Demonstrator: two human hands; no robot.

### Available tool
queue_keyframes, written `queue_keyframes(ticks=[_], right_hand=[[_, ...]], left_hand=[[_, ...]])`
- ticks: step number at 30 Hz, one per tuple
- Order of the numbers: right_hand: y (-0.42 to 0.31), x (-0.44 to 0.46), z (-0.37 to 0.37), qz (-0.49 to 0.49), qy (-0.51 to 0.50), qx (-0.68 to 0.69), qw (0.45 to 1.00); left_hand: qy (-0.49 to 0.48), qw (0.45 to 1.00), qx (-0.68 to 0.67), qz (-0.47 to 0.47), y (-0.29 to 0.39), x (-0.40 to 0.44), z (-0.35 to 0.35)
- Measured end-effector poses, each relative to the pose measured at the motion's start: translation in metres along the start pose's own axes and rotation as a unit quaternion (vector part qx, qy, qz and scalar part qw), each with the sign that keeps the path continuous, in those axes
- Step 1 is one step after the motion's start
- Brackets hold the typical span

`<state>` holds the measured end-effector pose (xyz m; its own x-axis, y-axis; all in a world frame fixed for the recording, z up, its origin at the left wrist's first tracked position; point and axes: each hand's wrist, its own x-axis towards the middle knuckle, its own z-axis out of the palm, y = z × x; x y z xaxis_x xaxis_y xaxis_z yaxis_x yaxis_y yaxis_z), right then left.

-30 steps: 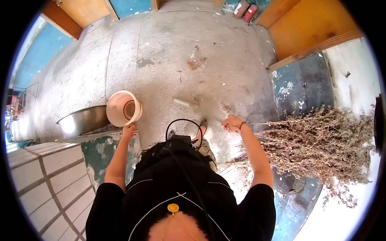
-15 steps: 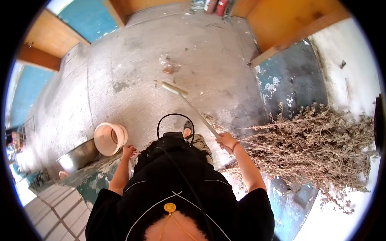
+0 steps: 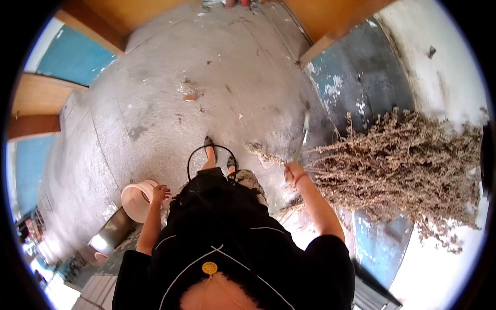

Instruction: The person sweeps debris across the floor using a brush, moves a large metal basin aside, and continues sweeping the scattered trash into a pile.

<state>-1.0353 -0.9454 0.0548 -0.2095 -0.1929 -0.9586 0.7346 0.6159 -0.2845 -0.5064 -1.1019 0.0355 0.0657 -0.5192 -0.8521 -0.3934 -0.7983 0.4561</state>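
My right hand (image 3: 293, 174) is wrapped round the handle of a pale long-handled tool (image 3: 306, 126), whose narrow head points up beside the dark blue wall base. Just right of that hand lies a big heap of dried brown plants (image 3: 398, 165). At the left, my left hand (image 3: 161, 193) hangs beside a pinkish bucket (image 3: 137, 202), fingers apart and apparently holding nothing; whether it touches the rim I cannot tell.
A metal basin (image 3: 112, 230) stands below the bucket. Small debris and an orange-brown piece (image 3: 189, 97) lie on the concrete floor (image 3: 165, 67). Wooden door frames (image 3: 95, 26) and blue-and-white walls surround the floor. A black cable loop hangs before my body.
The tool's head has swung from the floor ahead over to the right, near the wall. My view has turned, and my feet now show. My left hand appears closer to the bucket.
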Motion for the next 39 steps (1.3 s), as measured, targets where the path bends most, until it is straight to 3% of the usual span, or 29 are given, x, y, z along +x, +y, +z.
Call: queue_keyframes(ticks=[2, 5, 7, 9, 12, 15, 17, 18, 21, 25, 28, 32, 39], right_hand=[[-0.007, 0.044, 0.005, 0.034, -0.039, 0.035, 0.998], [-0.009, 0.073, 0.035, 0.109, -0.189, 0.134, 0.967], [0.008, 0.067, 0.090, 0.075, -0.104, 0.089, 0.988], [0.007, 0.014, 0.144, 0.032, -0.098, 0.057, 0.993], [0.000, -0.017, 0.184, 0.044, -0.152, -0.005, 0.987], [-0.020, 0.006, 0.207, 0.087, -0.257, -0.011, 0.962], [-0.044, 0.030, 0.207, 0.184, -0.351, 0.055, 0.917], [-0.058, -0.009, 0.220, 0.043, -0.273, -0.025, 0.961], [-0.064, -0.023, 0.229, -0.015, -0.212, -0.111, 0.971], [-0.081, -0.028, 0.205, -0.023, -0.215, -0.055, 0.975], [-0.105, -0.033, 0.181, -0.092, -0.082, -0.129, 0.984], [-0.149, -0.012, 0.147, -0.091, 0.010, -0.080, 0.993], [-0.260, 0.076, 0.073, -0.039, 0.017, -0.005, 0.999]], left_hand=[[0.015, 1.000, 0.007, -0.009, 0.013, 0.006, -0.006], [0.004, 0.998, 0.055, -0.022, 0.035, 0.024, -0.021], [0.000, 0.998, 0.055, -0.021, 0.054, 0.035, -0.030], [0.017, 0.998, 0.052, 0.031, 0.070, 0.056, -0.038], [0.005, 0.998, 0.055, 0.037, 0.095, 0.075, -0.046], [0.002, 0.998, 0.049, 0.043, 0.128, 0.077, -0.041], [0.006, 0.998, 0.039, 0.044, 0.141, 0.079, -0.036], [0.002, 0.998, 0.033, 0.055, 0.147, 0.080, -0.036], [0.009, 0.997, 0.022, 0.070, 0.152, 0.088, -0.040], [-0.017, 0.999, -0.002, 0.028, 0.143, 0.117, -0.050], [-0.001, 1.000, 0.014, 0.012, 0.143, 0.134, -0.048], [-0.010, 1.000, 0.024, 0.002, 0.164, 0.134, -0.037], [0.059, 0.997, 0.010, 0.041, 0.218, 0.140, 0.002]])
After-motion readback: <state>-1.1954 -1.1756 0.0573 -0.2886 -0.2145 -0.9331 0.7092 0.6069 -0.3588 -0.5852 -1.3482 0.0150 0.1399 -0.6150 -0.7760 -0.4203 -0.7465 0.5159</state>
